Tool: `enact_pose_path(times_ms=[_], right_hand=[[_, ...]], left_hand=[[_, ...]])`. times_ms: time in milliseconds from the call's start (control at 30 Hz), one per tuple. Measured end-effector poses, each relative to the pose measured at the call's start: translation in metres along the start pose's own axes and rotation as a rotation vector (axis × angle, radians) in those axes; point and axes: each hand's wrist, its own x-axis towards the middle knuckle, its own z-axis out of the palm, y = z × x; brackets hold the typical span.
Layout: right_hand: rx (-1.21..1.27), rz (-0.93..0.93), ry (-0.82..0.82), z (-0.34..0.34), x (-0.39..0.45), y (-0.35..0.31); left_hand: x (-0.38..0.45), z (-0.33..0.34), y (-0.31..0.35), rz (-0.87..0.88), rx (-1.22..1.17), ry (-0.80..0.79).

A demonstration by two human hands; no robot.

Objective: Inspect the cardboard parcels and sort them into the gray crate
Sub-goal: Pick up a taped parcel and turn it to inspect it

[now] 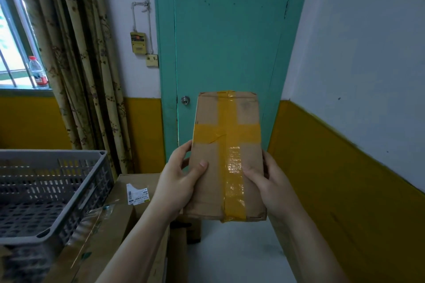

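- The step in hand is judged to be inspection: the flat brown cardboard parcel crossed with yellow tape [227,156] is held up, tilted, in front of the teal door [225,41], well clear of the perforated gray plastic crate [46,188] at lower left.
- The crate is set on large cardboard boxes [110,225]; its floor looks bare, so a drop anywhere inside should do.
- The parcel is best turned slowly so that all faces, corners and tape seams are seen before it is carried left; the crumpled tape at the near end deserves a look.
- Both forearms are raised from below, converging on the parcel's near half.
- The left hand [179,181] is wrapped around the left edge, thumb laid on the top face, fingers curled behind.
- The right hand [269,181] grips the right edge likewise, thumb on the tape strip.
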Motion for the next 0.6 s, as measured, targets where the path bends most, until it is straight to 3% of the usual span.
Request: enact_pose_path(times_ms=[400, 600], right_hand=[[-0.145, -0.066, 0.105, 0.009, 0.004, -0.003], [-0.083, 0.006, 0.141, 0.004, 0.004, -0.002]], left_hand=[[0.012, 0.006, -0.005, -0.011, 0.059, 0.056], [0.01, 0.0, -0.005, -0.094, 0.046, -0.074]])
